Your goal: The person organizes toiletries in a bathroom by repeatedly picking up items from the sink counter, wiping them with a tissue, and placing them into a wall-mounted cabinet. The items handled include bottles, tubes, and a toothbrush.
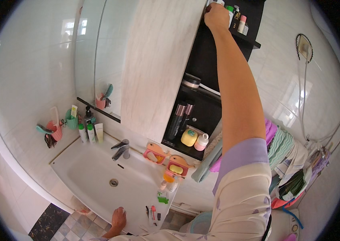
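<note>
My right hand (217, 17) reaches up to the top compartment of a black shelf unit (204, 57), its fingers at a white item (218, 2) near the upper edge; whether they grip it is hidden. Beside it stand a green-capped bottle (230, 13), a black box (235, 22) and a pink-capped tube (242, 24). My left hand (119, 217) rests at the front rim of the white washbasin (91, 168), and I see nothing in it. To its right on the basin lie a red and white tube (154, 213), small dark sticks and a green and white packet (162, 197).
A chrome faucet (121, 149) stands at the basin's back. Whale-shaped soap holders (156, 152) hang beneath the shelf. Bottles (91, 132) stand in the left corner near wall cups holding combs (54, 131). Towels (281, 144) hang at right; a cabinet mirror (109, 60) is at upper left.
</note>
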Available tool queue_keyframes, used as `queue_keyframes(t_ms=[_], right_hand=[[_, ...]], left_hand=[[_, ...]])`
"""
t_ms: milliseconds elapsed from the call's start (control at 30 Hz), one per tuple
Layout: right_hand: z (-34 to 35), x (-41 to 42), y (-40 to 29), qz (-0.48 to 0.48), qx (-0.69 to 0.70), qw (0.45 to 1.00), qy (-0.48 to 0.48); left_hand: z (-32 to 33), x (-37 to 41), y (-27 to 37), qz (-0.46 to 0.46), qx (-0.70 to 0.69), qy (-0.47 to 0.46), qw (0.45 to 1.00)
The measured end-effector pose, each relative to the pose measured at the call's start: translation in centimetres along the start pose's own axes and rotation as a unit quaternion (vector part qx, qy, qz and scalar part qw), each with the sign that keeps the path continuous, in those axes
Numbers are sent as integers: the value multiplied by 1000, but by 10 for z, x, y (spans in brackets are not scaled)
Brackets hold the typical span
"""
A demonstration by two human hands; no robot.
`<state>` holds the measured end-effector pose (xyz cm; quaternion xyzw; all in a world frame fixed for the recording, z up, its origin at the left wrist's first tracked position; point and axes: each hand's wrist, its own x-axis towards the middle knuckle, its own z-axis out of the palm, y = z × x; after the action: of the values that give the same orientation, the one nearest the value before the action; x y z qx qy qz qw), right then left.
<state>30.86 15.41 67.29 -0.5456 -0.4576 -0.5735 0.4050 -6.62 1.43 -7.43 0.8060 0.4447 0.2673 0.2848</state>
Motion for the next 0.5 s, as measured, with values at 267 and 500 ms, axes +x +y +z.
queue_keyframes(t_ms=[267,500], right_hand=[[-65,-25,-37,-27,44,998,43],[-154,-122,-58,-29,274,961,-24]], left_hand=[[3,1,-1,34,-3,10,999],[0,7,6,-3,8,1,1000]])
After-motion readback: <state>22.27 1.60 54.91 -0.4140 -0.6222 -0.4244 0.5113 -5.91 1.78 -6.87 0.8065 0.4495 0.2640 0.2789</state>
